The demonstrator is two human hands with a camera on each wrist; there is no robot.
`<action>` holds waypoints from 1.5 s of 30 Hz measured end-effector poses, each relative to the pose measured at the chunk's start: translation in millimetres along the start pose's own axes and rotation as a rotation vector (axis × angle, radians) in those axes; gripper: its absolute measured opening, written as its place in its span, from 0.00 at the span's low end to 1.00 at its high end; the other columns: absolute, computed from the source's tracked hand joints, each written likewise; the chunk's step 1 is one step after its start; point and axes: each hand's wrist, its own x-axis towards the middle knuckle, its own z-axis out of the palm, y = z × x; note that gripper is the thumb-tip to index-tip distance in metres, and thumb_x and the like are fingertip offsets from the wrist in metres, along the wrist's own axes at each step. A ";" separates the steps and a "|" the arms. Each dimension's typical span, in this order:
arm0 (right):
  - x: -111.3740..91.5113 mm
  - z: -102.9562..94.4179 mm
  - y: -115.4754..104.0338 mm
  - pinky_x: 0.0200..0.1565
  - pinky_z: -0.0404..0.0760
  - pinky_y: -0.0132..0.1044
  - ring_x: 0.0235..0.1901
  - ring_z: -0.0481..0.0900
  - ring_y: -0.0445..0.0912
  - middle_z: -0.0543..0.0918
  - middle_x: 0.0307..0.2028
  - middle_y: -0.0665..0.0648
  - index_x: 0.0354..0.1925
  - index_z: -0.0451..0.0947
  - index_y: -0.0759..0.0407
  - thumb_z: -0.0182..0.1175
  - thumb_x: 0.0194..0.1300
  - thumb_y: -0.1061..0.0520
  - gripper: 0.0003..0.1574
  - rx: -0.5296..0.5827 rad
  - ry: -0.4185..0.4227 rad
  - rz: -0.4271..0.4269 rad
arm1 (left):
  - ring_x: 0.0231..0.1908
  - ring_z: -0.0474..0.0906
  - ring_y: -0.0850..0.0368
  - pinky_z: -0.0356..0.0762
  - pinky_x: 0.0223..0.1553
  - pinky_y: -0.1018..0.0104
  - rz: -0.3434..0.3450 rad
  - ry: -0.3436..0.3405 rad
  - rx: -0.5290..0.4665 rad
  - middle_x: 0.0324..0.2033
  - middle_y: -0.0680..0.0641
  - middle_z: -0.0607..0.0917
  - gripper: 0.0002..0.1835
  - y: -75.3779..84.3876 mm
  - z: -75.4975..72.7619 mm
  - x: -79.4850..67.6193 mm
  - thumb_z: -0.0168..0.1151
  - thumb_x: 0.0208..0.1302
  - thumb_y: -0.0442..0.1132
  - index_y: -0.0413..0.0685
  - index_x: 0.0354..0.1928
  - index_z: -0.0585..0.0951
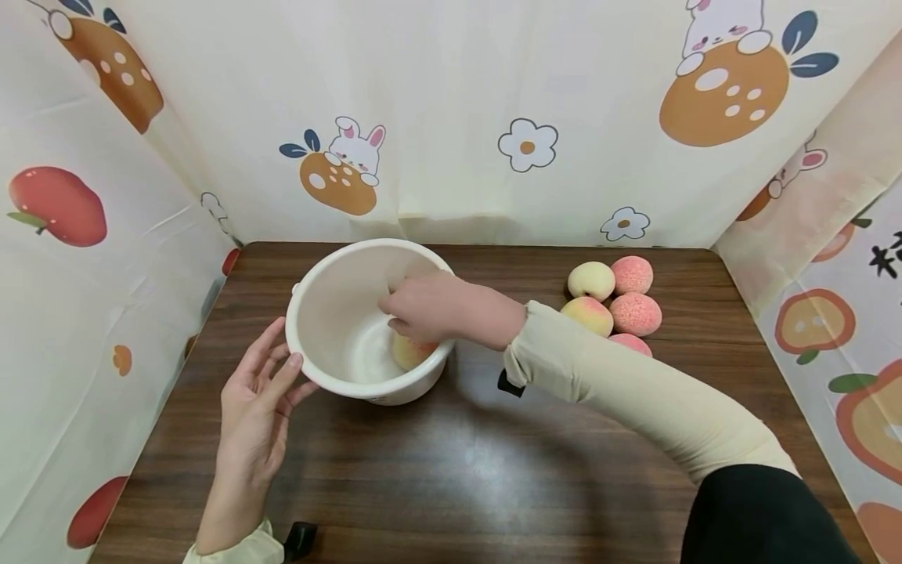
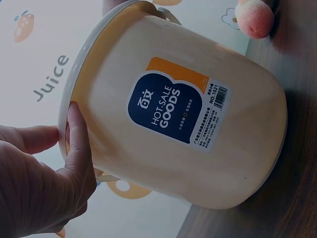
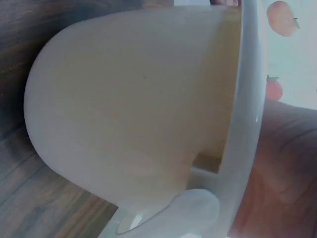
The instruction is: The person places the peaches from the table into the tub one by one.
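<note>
A white plastic bucket [image 1: 331,313] stands on the wooden table, its mouth towards the head camera. My left hand [image 1: 257,399] pinches its rim on the near left, thumb on one side and fingers on the other, as the left wrist view also shows [image 2: 49,168]. Inside the bucket's mouth reaches my right hand [image 1: 430,305], fingers bent downwards. Right below it a yellow-and-pink peach [image 1: 409,354] shows, partly covered by the hand; I cannot tell whether the fingers grip it. In the right wrist view the bucket's wall [image 3: 133,99] hides those fingers.
Several peaches, among them a pale yellow one [image 1: 591,280] and a pink one [image 1: 636,314], sit together at the table's back right, partly behind my right sleeve [image 1: 634,392]. Printed curtains [image 1: 451,94] enclose the table [image 1: 451,486] at the back and sides. The bucket bears a dark blue label [image 2: 166,109].
</note>
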 end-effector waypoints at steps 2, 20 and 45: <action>-6.3 2.4 -0.9 0.51 0.85 0.48 0.48 0.82 0.55 0.83 0.46 0.56 0.54 0.80 0.53 0.53 0.81 0.48 0.15 -0.040 0.098 0.046 | 0.46 0.88 0.60 0.91 0.40 0.66 -0.001 0.001 -0.003 0.52 0.46 0.82 0.32 0.0 0.1 0.1 0.59 0.73 0.24 0.43 0.77 0.67; -64.4 26.4 -7.2 0.55 0.80 0.51 0.56 0.77 0.55 0.81 0.55 0.55 0.54 0.78 0.53 0.52 0.78 0.53 0.13 -0.121 0.633 0.238 | 0.45 0.89 0.61 0.91 0.39 0.66 0.004 -0.001 -0.012 0.52 0.45 0.83 0.32 1.2 0.9 0.4 0.59 0.73 0.24 0.43 0.77 0.67; -123.3 117.0 34.0 0.69 0.73 0.64 0.70 0.70 0.65 0.74 0.71 0.66 0.71 0.71 0.58 0.52 0.78 0.46 0.30 -0.046 0.694 0.549 | 0.46 0.89 0.61 0.91 0.40 0.66 0.011 -0.009 -0.004 0.52 0.45 0.82 0.32 -0.2 0.2 0.4 0.59 0.73 0.24 0.43 0.77 0.67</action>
